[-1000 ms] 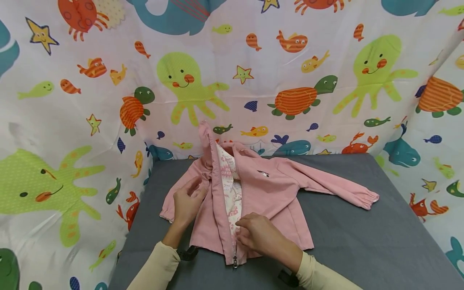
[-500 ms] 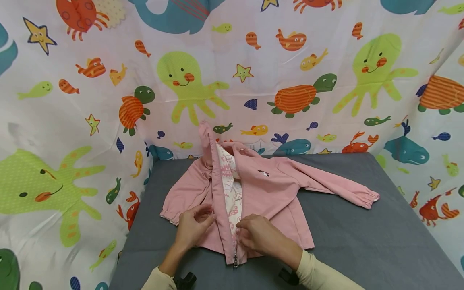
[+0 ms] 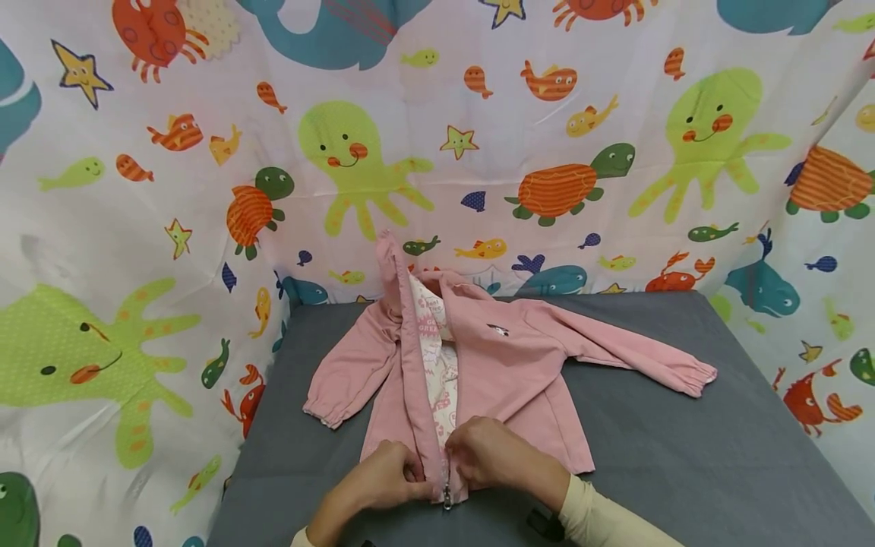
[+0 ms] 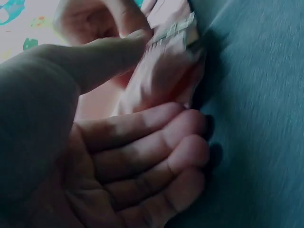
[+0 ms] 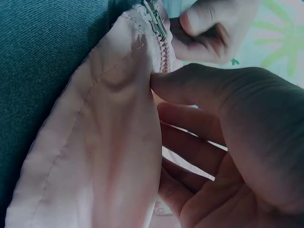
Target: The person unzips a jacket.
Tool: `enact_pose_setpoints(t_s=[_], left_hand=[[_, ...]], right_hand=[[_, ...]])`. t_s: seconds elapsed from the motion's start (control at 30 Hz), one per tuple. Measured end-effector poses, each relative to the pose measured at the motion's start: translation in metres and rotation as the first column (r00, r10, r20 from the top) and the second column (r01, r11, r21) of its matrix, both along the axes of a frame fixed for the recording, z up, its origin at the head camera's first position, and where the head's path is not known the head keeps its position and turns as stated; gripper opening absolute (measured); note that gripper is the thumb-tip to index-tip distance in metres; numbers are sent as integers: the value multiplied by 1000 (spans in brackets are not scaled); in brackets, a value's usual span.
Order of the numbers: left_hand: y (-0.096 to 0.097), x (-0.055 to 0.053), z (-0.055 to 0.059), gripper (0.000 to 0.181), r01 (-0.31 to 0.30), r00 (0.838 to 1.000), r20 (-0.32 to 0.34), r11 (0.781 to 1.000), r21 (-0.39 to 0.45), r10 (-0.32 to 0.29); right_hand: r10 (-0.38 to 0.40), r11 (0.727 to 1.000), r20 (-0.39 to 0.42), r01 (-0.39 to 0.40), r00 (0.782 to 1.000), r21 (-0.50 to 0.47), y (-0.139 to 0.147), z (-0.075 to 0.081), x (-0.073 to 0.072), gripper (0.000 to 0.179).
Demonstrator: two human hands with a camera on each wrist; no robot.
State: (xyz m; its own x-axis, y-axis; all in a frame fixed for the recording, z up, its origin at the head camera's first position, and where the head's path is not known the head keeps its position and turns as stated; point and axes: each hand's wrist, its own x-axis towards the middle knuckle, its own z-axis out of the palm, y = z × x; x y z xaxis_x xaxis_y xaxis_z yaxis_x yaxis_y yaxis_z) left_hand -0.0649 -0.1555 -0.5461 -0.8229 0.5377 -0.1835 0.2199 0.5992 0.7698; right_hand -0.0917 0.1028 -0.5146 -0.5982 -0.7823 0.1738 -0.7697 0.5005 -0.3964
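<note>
A pink jacket (image 3: 506,357) lies front up, its front parted over a white lining (image 3: 437,357) with pink print. Its metal zipper pull (image 3: 447,497) hangs at the bottom hem. My right hand (image 3: 495,456) pinches the front edge just above the hem, thumb on the outer cloth and fingers behind, as the right wrist view shows. On the other side of the zipper, my left hand (image 3: 393,475) is at the left front panel's hem. The left wrist view shows its fingers (image 4: 152,156) loosely extended with the thumb apart from them, close to the hem.
A dark grey cloth (image 3: 656,456) covers the table. Behind and at both sides hangs a white curtain (image 3: 437,175) with sea animals. The jacket's hood (image 3: 391,262) stands up near the curtain, and one sleeve (image 3: 636,349) stretches to the right.
My left hand has moved down from the jacket's left sleeve area to the bottom hem beside the zipper. My right hand has stayed at the front edge, shifting only slightly. The jacket lies nearly unchanged.
</note>
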Motion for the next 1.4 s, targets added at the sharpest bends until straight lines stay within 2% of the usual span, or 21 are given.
enact_pose_setpoints(t_s=[0.07,0.2,0.33,0.43,0.53,0.73,0.9,1.17,1.4], left_hand=[[7,6,-1,30,35,999,5,999,-4,-35],[21,17,-4,32,60,998,-18,998,-20,-60],[30,25,-11,29,46,996,-69,998,-42,-48],[33,27,-14,27,34,993,-116,999,-30,-37],[32,27,-17,27,33,991,-134,999,26,-29],[29,27,-22,27,36,997,-75,991,131,-27],[28,26,-21,34,21,995,-101,990,137,-7],[28,20,-16,37,29,993,-119,991,132,-13],[25,13,-14,41,70,990,-132,992,109,-55]], right_hand=[[25,1000,7,-25,1000,-4,0,-1,0,19],[78,997,21,-78,997,21,2,-4,-1,11],[144,989,-36,-142,989,49,3,-7,0,17],[181,982,-67,-177,981,62,5,-7,1,12],[189,979,-45,-185,981,84,8,-8,2,16],[161,981,-1,-160,987,111,10,-13,3,17],[132,985,20,-133,991,109,10,-12,2,11],[191,981,-9,-190,982,45,12,-5,-11,13],[108,993,108,-104,988,-49,11,-1,-18,15]])
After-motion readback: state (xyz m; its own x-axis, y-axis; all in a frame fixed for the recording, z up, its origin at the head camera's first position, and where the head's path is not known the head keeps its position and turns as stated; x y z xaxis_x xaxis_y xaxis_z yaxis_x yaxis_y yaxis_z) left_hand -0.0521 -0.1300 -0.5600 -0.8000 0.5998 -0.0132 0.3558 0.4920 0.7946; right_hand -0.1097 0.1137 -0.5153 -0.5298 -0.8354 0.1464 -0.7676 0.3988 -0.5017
